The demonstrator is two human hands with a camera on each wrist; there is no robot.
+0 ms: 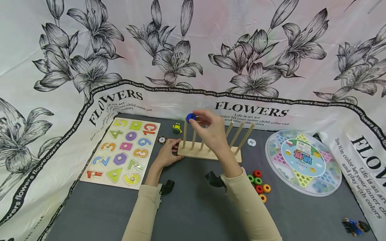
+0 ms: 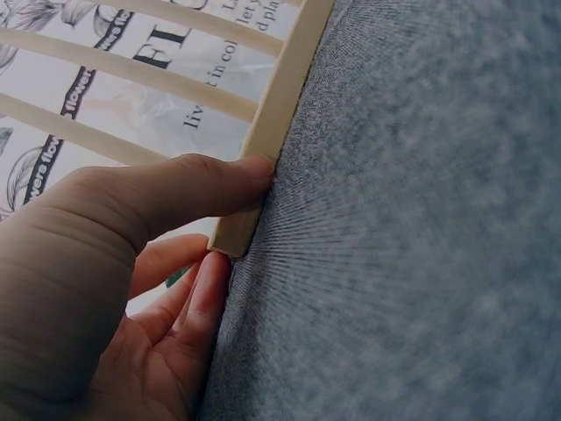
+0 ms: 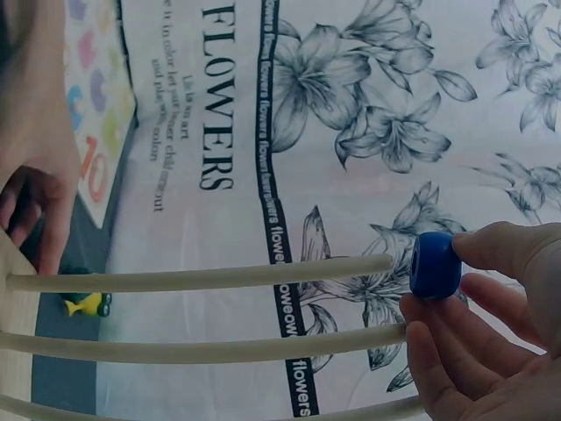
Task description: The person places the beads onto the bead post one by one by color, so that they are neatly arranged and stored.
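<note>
While my left hand (image 1: pixel 167 151) braces the near end of the wooden rack (image 1: pixel 209 152), thumb pressed along its edge and fingers curled round the corner so the base cannot slide on the grey bench (image 1: pixel 193 214), my right hand (image 1: pixel 211 129) pinches a blue ring (image 1: pixel 190 117) between thumb and fingertips. That grip is closed only as far as the ring's rim, leaving its hole free. I hold the ring level with the tip of the leftmost peg (image 1: pixel 185 134); in the right wrist view the ring (image 3: pixel 435 264) sits just at the end of that peg (image 3: pixel 202 278), hole turned toward it, though I cannot tell whether they touch. The other pegs stand bare. More rings (image 1: pixel 258 185), red, green, orange and yellow, lie clustered on the bench near my right sleeve, within easy reach. To the left lies a number puzzle board (image 1: pixel 123 152), and a small frog toy (image 1: pixel 177 128) sits just behind the rack. To the right rests a round marble game board (image 1: pixel 303 162) under its clear lid, with a small toy car (image 1: pixel 354 226) near the front corner.
</note>
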